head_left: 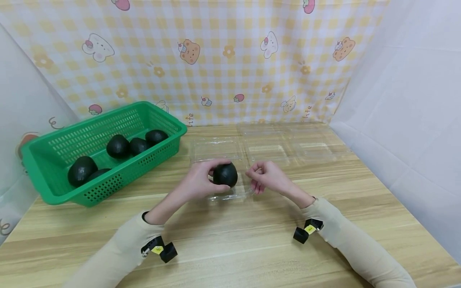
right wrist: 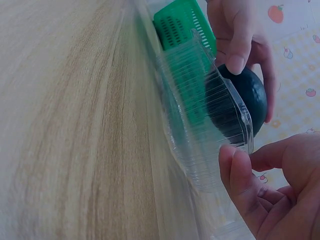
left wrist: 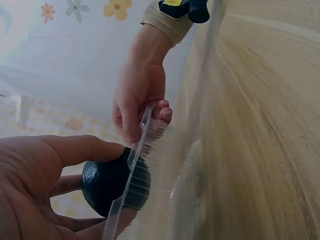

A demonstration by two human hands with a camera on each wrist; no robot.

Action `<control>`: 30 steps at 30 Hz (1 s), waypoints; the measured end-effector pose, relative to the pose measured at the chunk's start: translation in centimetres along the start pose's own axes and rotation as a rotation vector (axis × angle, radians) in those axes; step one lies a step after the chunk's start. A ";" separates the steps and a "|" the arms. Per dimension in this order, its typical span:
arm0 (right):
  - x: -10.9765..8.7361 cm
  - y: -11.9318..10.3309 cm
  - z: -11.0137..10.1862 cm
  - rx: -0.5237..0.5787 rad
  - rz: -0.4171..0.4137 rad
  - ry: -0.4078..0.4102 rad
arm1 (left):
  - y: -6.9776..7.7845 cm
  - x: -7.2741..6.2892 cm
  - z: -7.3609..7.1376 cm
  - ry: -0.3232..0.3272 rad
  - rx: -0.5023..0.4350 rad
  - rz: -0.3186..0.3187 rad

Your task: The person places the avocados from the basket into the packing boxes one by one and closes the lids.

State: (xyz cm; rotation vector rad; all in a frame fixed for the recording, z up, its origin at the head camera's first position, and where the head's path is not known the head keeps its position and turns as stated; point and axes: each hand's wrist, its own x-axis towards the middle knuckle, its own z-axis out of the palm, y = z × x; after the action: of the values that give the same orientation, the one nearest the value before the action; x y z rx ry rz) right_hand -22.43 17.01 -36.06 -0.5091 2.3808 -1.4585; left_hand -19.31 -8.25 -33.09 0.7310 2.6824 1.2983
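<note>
My left hand (head_left: 201, 179) grips a dark avocado (head_left: 225, 175) between thumb and fingers. In both wrist views the avocado (right wrist: 250, 100) sits partly below the rim of a clear plastic clamshell box (right wrist: 185, 120). My right hand (head_left: 268, 177) pinches the right edge of that box, thumb on one side and fingers on the other. The box's lid (head_left: 217, 149) lies folded open towards the back. Whether the avocado touches the bottom of the box cannot be made out.
A green plastic basket (head_left: 126, 176) stands at the left with several dark avocados (head_left: 118, 146) in it. More clear plastic boxes (head_left: 266, 149) lie open on the wooden table (head_left: 230, 244) at the back right. A checked curtain (head_left: 230, 76) hangs behind.
</note>
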 end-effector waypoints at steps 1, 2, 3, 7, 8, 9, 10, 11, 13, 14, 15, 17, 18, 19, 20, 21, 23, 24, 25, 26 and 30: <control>0.0 0.0 0.0 0.000 0.001 0.000 | 0.0 0.0 0.1 -0.005 0.001 -0.002; 0.0 0.0 0.0 0.001 0.002 0.000 | -0.1 0.1 0.2 -0.009 0.002 -0.006; 0.0 -0.1 0.0 0.003 0.005 0.000 | -0.2 0.1 0.3 -0.012 0.004 -0.011; 0.0 -0.1 0.1 0.007 0.011 0.002 | -0.3 0.3 0.8 -0.024 0.035 -0.028; 0.0 -0.1 0.1 0.009 0.011 0.003 | -0.4 0.3 0.9 -0.026 0.042 -0.031; 0.0 0.0 0.1 0.009 0.011 0.003 | -0.4 0.4 1.0 -0.028 0.049 -0.033; 0.0 0.0 0.2 0.009 0.010 0.004 | -0.4 0.5 1.1 -0.029 0.054 -0.035; 0.1 0.0 0.2 0.009 0.010 0.004 | -0.4 0.5 1.3 -0.030 0.059 -0.037; 0.1 0.0 0.2 0.008 0.008 0.003 | -0.5 0.7 1.5 -0.030 0.068 -0.037; 0.1 0.0 0.2 0.008 0.006 0.004 | -0.5 0.7 1.6 -0.030 0.067 -0.039; 0.1 0.0 0.2 0.007 0.005 0.004 | -0.6 0.8 1.6 -0.029 0.069 -0.041; 0.1 0.0 0.2 0.006 0.003 0.003 | -0.7 0.9 1.8 -0.028 0.069 -0.044; 0.1 0.0 0.2 0.006 0.002 0.004 | -0.7 1.0 1.9 -0.026 0.070 -0.044; 0.1 0.0 0.2 0.005 0.001 0.003 | -0.7 1.0 1.9 -0.025 0.071 -0.046; 0.1 0.0 0.2 0.005 0.000 0.003 | -0.8 1.1 2.0 -0.026 0.068 -0.052; 0.1 0.0 0.1 0.005 -0.001 0.003 | -0.8 1.1 2.1 -0.026 0.068 -0.054; 0.0 0.0 0.1 0.006 -0.002 0.003 | -0.8 1.2 2.2 -0.028 0.066 -0.060; 0.0 0.0 0.1 0.005 -0.003 0.004 | -0.8 1.2 2.2 -0.029 0.068 -0.062; 0.0 0.0 0.1 0.005 -0.003 0.004 | -0.8 1.3 2.2 -0.031 0.067 -0.066; 0.0 0.0 0.1 0.006 -0.002 0.005 | -0.8 1.3 2.3 -0.034 0.066 -0.068; 0.0 0.1 0.1 0.005 0.002 0.008 | -0.8 1.5 2.4 -0.050 0.081 -0.062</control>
State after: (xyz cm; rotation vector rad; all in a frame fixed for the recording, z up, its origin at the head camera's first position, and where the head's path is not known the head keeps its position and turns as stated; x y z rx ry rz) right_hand -22.43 16.93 -36.20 -0.5002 2.3824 -1.4687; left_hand -20.29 -6.26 -35.03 0.6736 2.7085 1.1489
